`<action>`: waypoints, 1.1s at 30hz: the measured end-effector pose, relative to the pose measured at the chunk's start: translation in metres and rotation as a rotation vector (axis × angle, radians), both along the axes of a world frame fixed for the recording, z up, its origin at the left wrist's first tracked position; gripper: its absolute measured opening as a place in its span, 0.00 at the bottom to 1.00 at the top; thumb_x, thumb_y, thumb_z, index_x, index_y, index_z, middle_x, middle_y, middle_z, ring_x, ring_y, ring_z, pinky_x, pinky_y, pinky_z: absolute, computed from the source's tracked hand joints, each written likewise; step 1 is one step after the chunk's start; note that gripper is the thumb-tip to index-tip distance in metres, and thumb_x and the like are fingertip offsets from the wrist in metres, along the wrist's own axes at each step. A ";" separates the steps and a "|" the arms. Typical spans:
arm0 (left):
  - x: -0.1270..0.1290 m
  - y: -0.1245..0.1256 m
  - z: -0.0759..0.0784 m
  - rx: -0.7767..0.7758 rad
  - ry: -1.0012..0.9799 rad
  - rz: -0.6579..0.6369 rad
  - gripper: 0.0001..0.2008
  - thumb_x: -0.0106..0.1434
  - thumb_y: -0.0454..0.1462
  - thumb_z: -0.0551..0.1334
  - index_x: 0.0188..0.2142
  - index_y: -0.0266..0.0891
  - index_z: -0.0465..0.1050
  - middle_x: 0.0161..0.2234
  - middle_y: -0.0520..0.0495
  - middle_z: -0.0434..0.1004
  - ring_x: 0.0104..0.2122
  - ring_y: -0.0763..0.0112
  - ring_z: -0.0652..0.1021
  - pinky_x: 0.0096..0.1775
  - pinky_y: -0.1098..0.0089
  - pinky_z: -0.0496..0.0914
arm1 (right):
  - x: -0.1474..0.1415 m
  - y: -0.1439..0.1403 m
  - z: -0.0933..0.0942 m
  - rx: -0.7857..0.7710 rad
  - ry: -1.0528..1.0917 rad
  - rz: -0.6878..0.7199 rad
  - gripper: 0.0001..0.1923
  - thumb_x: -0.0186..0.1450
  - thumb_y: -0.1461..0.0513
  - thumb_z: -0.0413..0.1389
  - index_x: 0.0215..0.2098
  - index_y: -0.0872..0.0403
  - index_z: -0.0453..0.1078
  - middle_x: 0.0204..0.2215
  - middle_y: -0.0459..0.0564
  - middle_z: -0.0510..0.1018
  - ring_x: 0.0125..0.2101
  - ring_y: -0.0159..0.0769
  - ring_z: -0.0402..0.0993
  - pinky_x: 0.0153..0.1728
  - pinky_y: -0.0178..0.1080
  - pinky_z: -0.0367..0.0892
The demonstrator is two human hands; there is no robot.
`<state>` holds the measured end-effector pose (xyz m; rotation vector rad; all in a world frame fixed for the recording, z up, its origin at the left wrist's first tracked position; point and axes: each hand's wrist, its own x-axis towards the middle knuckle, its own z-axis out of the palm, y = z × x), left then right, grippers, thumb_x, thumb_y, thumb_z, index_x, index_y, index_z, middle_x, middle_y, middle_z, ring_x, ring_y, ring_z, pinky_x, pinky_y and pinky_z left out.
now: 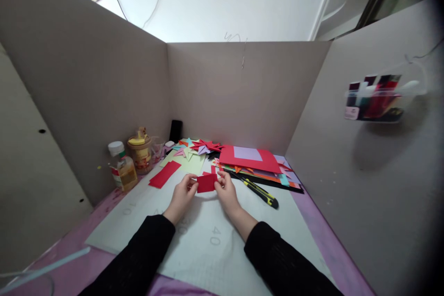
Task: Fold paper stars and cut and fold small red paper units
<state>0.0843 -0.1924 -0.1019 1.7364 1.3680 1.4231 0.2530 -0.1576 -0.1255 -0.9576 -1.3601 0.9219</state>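
Note:
Both hands hold one small red paper piece [206,183] just above a white cutting mat [208,240]. My left hand [182,195] pinches its left edge and my right hand [226,192] pinches its right edge. A red paper strip [164,174] lies flat on the mat to the left of my left hand. Right of my right hand lies a black and yellow utility knife [260,191]. Both forearms wear black sleeves.
A stack of coloured paper sheets [255,162] and folded paper shapes [197,147] sit behind the hands. A glue bottle [121,166], a jar [139,151] and a black phone [175,130] stand at the left back. Cardboard walls enclose the desk; a clear holder [376,97] hangs on the right wall.

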 end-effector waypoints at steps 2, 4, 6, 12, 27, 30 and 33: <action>-0.002 0.003 -0.002 0.000 0.010 0.010 0.10 0.60 0.37 0.56 0.42 0.39 0.66 0.29 0.50 0.75 0.28 0.69 0.75 0.33 0.70 0.67 | 0.004 0.007 -0.004 -0.014 0.060 0.060 0.16 0.57 0.61 0.53 0.45 0.53 0.63 0.24 0.42 0.69 0.25 0.33 0.67 0.29 0.35 0.64; -0.003 0.006 -0.004 0.003 0.009 0.004 0.10 0.60 0.36 0.56 0.42 0.39 0.66 0.30 0.49 0.75 0.29 0.69 0.76 0.34 0.69 0.68 | 0.006 0.013 -0.007 -0.025 0.067 0.112 0.15 0.55 0.61 0.55 0.41 0.54 0.65 0.24 0.43 0.71 0.26 0.33 0.69 0.30 0.35 0.65; -0.004 0.008 -0.007 0.010 0.002 -0.003 0.09 0.59 0.35 0.56 0.40 0.39 0.67 0.32 0.48 0.76 0.32 0.67 0.76 0.36 0.68 0.69 | 0.007 0.016 -0.010 -0.032 0.045 0.151 0.09 0.55 0.60 0.55 0.35 0.54 0.67 0.25 0.44 0.73 0.26 0.33 0.69 0.30 0.35 0.65; -0.001 0.006 -0.006 -0.045 0.015 -0.010 0.13 0.59 0.37 0.57 0.44 0.39 0.68 0.41 0.44 0.77 0.40 0.63 0.77 0.37 0.67 0.71 | 0.008 0.016 -0.011 -0.080 -0.070 0.061 0.06 0.55 0.59 0.54 0.24 0.53 0.63 0.18 0.40 0.68 0.19 0.30 0.64 0.21 0.31 0.59; 0.002 0.011 -0.015 -0.171 -0.032 -0.063 0.22 0.53 0.35 0.61 0.49 0.37 0.65 0.22 0.55 0.69 0.24 0.70 0.73 0.27 0.72 0.66 | 0.001 0.021 0.001 -0.164 0.266 -0.044 0.09 0.49 0.61 0.55 0.29 0.53 0.64 0.17 0.41 0.71 0.15 0.28 0.64 0.16 0.30 0.58; -0.011 0.017 -0.009 -0.169 -0.099 0.147 0.19 0.55 0.38 0.60 0.47 0.37 0.65 0.20 0.56 0.65 0.22 0.71 0.72 0.26 0.71 0.65 | 0.010 0.027 0.000 -0.176 0.326 -0.165 0.10 0.48 0.61 0.53 0.30 0.53 0.64 0.16 0.40 0.70 0.14 0.27 0.61 0.15 0.30 0.55; -0.028 0.024 -0.002 -0.138 -0.121 0.378 0.24 0.55 0.38 0.62 0.50 0.36 0.63 0.32 0.45 0.72 0.34 0.62 0.76 0.34 0.64 0.71 | 0.017 0.029 -0.004 -0.188 0.298 -0.173 0.08 0.48 0.62 0.53 0.28 0.53 0.64 0.14 0.39 0.68 0.14 0.27 0.60 0.15 0.30 0.54</action>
